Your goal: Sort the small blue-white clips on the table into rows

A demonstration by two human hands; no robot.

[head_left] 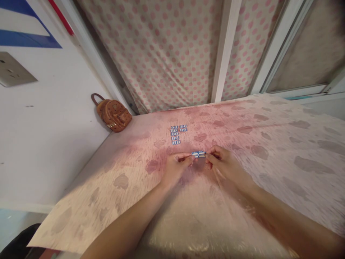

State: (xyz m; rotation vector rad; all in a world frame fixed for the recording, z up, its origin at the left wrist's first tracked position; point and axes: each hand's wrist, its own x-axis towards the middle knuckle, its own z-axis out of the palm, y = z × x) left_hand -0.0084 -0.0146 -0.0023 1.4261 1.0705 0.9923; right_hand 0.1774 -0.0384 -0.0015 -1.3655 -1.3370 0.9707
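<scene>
Between my two hands is a small blue-and-white rectangular piece (198, 154), held just above the table with its long side running left to right. My left hand (176, 165) pinches its left end between thumb and fingers. At the right end, my right hand (221, 162) is closed with thumb and fingertips on it. A little farther off, several similar blue-and-white pieces (175, 133) lie on the table in two columns, the left column longer than the right. What the pieces are is too small to make out.
The table (121, 201) has a pinkish cover with leaf shapes. A small brown backpack (114, 115) leans at the wall on the far left. Behind the table hangs a polka-dot curtain (167, 54) beside a white frame post (225, 50). A socket plate (16, 70) is on the left wall.
</scene>
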